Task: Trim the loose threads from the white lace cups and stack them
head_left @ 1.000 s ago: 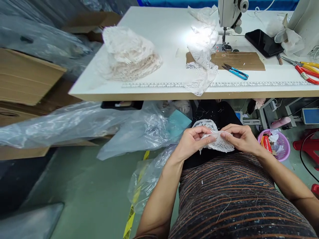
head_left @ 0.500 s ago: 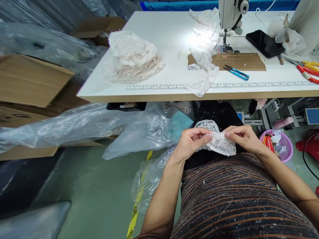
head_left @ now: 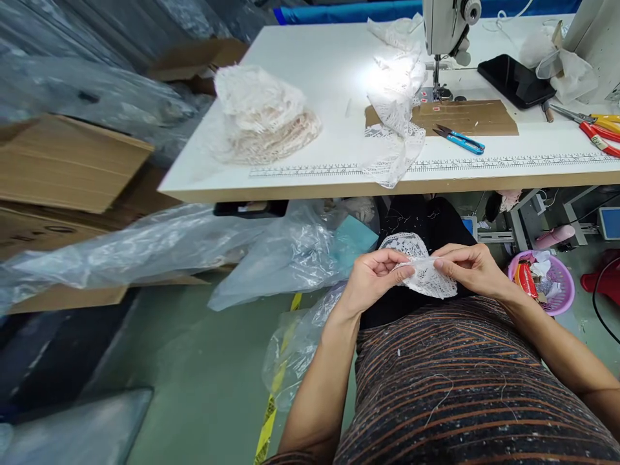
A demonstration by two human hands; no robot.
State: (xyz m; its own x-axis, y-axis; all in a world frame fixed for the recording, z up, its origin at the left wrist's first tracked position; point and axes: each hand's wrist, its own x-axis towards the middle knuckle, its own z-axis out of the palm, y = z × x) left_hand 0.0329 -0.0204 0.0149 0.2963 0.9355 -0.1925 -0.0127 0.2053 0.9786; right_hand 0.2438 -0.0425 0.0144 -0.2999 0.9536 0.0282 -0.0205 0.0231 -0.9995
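A small piece of white lace (head_left: pixel 431 279) is stretched between my two hands above my lap. My left hand (head_left: pixel 375 278) pinches its left edge between thumb and fingers. At the right edge, my right hand (head_left: pixel 465 266) grips the lace in the same way. Part of the lace rises behind my fingers in a rounded, patterned edge. On the table ahead, a long strip of white lace (head_left: pixel 400 123) trails from beside the sewing machine (head_left: pixel 440 32) over the front edge. A folded stack of cream lace (head_left: pixel 266 116) lies to the left.
Blue thread snips (head_left: pixel 460 139) lie by a cardboard strip (head_left: pixel 484 118) on the white table (head_left: pixel 329 64). A black phone (head_left: pixel 516 81) and red-handled pliers (head_left: pixel 598 137) are at the right. Below are a pink waste basket (head_left: pixel 564 290), plastic sheeting (head_left: pixel 271 258) and cardboard boxes (head_left: pixel 72 161).
My view has shifted slightly, moving the boxes and floor rightward. Both hands keep their hold on the lace, with only a tiny shift of the fingers.
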